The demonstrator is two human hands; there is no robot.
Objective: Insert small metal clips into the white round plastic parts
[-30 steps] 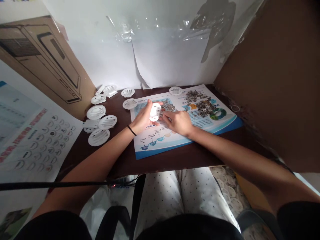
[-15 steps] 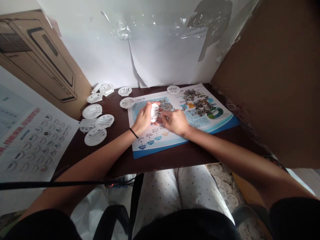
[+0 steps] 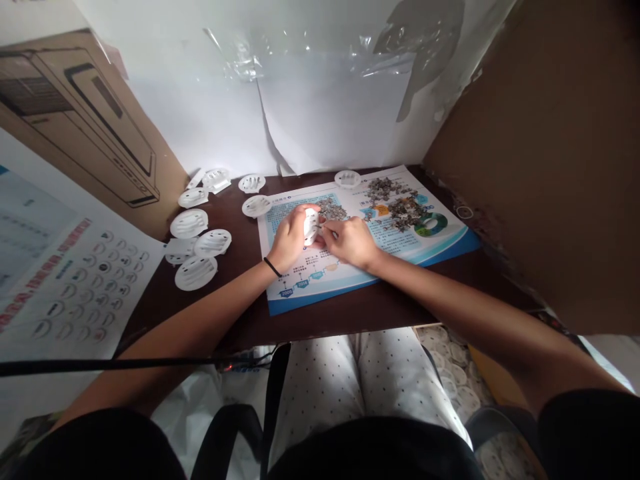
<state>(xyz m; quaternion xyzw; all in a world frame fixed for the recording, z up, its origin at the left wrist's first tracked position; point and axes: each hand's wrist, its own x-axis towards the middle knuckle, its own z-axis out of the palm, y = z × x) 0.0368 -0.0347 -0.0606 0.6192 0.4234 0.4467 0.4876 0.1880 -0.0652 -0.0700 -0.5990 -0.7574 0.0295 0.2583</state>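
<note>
My left hand (image 3: 291, 239) is wrapped round a white round plastic piece (image 3: 311, 227) with slots in it, tilted up over the printed sheet. Against the right side of that piece, my right hand (image 3: 351, 241) is closed in a pinch. What sits between those fingertips is too small to make out. Just behind the hands lies a pile of small silvery metal parts (image 3: 332, 209). Two darker heaps of small metal parts, a far pile (image 3: 381, 189) and a near pile (image 3: 406, 213), rest to the right on the printed sheet (image 3: 330, 283).
Several white plastic pieces (image 3: 196, 272) lie at the left of the dark table (image 3: 240, 320), some overlapping. One more white piece (image 3: 347, 179) is at the back. Cardboard walls, one on the left (image 3: 135, 133) and one on the right (image 3: 550, 167), flank the table.
The view has shifted slightly. Both hands stay together at the white plastic piece, with my right fingertips still against its right side.
</note>
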